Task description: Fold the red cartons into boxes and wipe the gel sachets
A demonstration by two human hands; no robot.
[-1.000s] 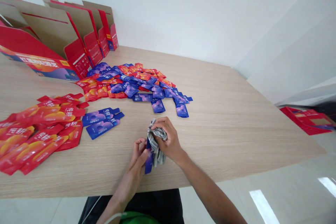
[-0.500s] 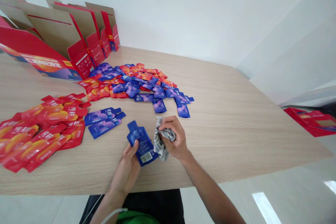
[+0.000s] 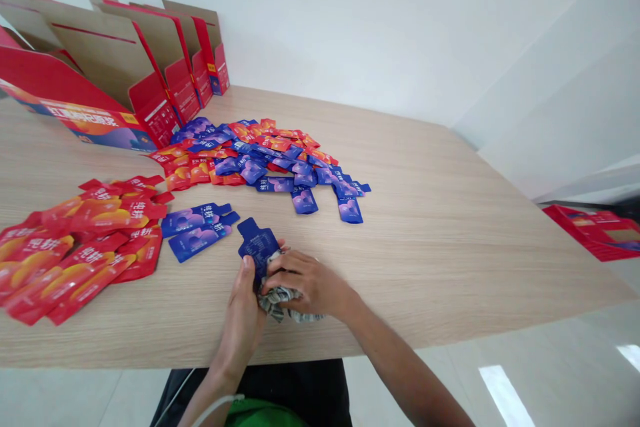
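Observation:
Near the table's front edge, my left hand (image 3: 244,303) grips a dark blue pouch (image 3: 257,245) by its side, printed back facing up and the narrow spout end pointing away from me. My right hand (image 3: 310,283) is closed on a crumpled grey-striped cloth (image 3: 280,300), which presses against the lower part of the pouch and hides it. Just left of the held pouch, two blue pouches (image 3: 203,237) lie side by side. Further left is a heap of red pouches (image 3: 100,233) with orange fruit prints.
Behind my hands spreads a mixed pile of red and blue pouches (image 3: 265,153). Several open red cartons (image 3: 100,107) stand at the back left by the wall. A red box (image 3: 595,230) sits beyond the table's right edge.
My right hand has moved left with the cloth, from beside the pouch onto its lower part. The pouch has shifted slightly left and away from me in my left hand.

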